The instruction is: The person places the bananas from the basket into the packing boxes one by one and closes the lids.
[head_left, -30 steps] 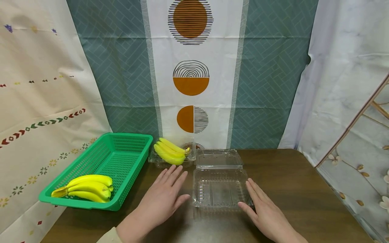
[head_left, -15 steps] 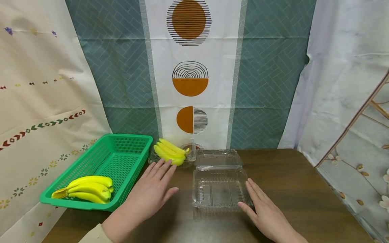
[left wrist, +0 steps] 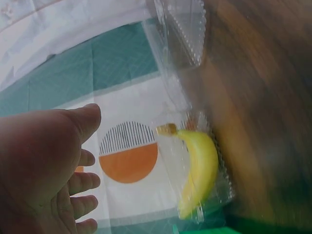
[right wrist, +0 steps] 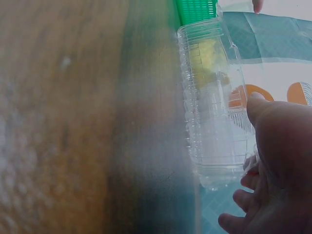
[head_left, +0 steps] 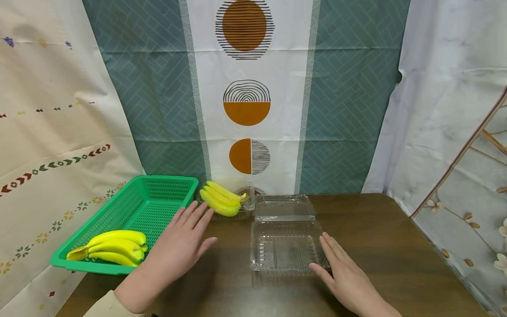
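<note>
My left hand (head_left: 178, 242) is held with straight fingers over the table beside the green basket (head_left: 186, 200), holding nothing. Inside the basket lies a bunch of yellow bananas (head_left: 115, 246), at its near end. My right hand (head_left: 344, 277) has its straight fingers at the right edge of a clear plastic clamshell box (head_left: 287, 246), whose lid (head_left: 284, 207) is folded back. In the right wrist view the thumb and fingertips overlap the box's side wall (right wrist: 214, 107). Past my left fingertips, a second banana bunch (head_left: 222, 200) sits in another clear box, seen also as bananas (left wrist: 202, 165) in the left wrist view.
A brown wooden table (head_left: 368, 233) carries everything. Behind it hangs a teal and white curtain (head_left: 348, 110) with orange circles. A cream patterned cloth (head_left: 59, 132) borders the left, and a marbled cloth (head_left: 455, 132) borders the right.
My left hand has moved left, from beside the clamshell box toward the green basket, its fingers staying straight. My right hand has stayed at the box's right edge.
</note>
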A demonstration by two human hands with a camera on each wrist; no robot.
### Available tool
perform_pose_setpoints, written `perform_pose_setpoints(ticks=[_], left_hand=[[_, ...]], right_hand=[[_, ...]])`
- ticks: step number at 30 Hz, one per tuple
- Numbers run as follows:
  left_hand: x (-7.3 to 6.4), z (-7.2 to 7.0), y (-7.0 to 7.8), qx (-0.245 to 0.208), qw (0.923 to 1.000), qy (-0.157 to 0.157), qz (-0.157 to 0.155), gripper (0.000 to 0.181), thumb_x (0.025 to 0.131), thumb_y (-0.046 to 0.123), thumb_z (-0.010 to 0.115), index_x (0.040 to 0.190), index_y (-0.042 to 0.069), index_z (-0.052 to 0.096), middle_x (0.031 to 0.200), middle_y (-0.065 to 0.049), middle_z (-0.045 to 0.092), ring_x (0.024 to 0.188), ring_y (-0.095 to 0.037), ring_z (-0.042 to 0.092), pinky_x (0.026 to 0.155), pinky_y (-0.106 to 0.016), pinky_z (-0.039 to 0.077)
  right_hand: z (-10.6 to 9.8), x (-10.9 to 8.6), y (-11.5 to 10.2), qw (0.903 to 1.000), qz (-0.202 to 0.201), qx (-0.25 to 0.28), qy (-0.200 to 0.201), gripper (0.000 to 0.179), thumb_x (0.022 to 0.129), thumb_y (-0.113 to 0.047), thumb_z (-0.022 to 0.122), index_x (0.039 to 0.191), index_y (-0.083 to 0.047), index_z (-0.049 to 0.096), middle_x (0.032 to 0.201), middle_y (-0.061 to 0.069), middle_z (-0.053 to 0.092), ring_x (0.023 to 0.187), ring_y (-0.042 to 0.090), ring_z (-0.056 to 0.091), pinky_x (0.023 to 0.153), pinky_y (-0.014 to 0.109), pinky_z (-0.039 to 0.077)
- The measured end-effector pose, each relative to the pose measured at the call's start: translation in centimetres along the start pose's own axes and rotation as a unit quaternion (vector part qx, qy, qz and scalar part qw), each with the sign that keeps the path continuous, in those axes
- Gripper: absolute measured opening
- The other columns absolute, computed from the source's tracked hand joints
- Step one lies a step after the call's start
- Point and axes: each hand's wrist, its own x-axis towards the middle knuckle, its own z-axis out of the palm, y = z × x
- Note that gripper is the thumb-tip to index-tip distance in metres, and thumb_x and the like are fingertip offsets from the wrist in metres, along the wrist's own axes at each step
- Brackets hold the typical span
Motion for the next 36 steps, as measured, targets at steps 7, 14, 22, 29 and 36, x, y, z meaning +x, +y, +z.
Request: perform_pose_setpoints(ticks=[7,14,22,29,36], left_hand=[[-0.4,-0.6,-1.5,0.007,0.9997,-0.011,-0.020,0.073,0.105,0.043,0.077,0.160,0.000,0.055,0.166,-0.023,0.050,0.156,-0.047,0.042,0.127,-0.064,0.032],[-0.7,-1.0,-2.7,0.015,0.9992,-0.015,-0.033,0.075,0.103,0.042,0.079,0.161,0.000,0.054,0.166,-0.025,0.049,0.156,-0.049,0.042,0.126,-0.067,0.031],[-1.4,-1.4,-4.4,0.023,0.9988,-0.014,-0.041,0.075,0.102,0.040,0.081,0.159,-0.001,0.055,0.164,-0.028,0.050,0.154,-0.051,0.042,0.126,-0.069,0.030],[-2.1,-1.9,-6.1,0.040,0.9977,-0.019,-0.052,0.076,0.101,0.039,0.082,0.159,-0.002,0.054,0.163,-0.030,0.051,0.153,-0.053,0.042,0.125,-0.070,0.030],[-2.6,-2.3,-7.7,0.041,0.9965,-0.030,-0.067,0.075,0.102,0.038,0.081,0.159,-0.004,0.054,0.162,-0.032,0.050,0.153,-0.056,0.040,0.124,-0.073,0.029]], right_hand=[[-0.1,0.0,0.0,1.0000,0.001,0.003,-0.004,0.093,0.109,-0.065,0.058,0.175,-0.005,0.028,0.182,0.015,0.022,0.164,0.042,0.027,0.120,0.069,0.040],[0.0,0.0,0.0,1.0000,-0.003,0.002,0.001,0.092,0.110,-0.063,0.058,0.174,-0.005,0.029,0.182,0.016,0.023,0.164,0.042,0.028,0.120,0.069,0.040],[0.1,-0.1,0.0,1.0000,-0.005,0.002,0.005,0.092,0.110,-0.063,0.059,0.174,-0.005,0.030,0.182,0.015,0.023,0.164,0.041,0.029,0.120,0.069,0.040],[-0.1,-0.1,-0.1,1.0000,0.001,0.005,-0.002,0.092,0.110,-0.064,0.058,0.174,-0.005,0.029,0.182,0.015,0.022,0.164,0.042,0.028,0.119,0.070,0.040],[-0.1,0.0,0.0,1.0000,0.001,0.007,-0.003,0.093,0.109,-0.065,0.057,0.175,-0.006,0.027,0.182,0.015,0.021,0.164,0.042,0.027,0.118,0.070,0.041]])
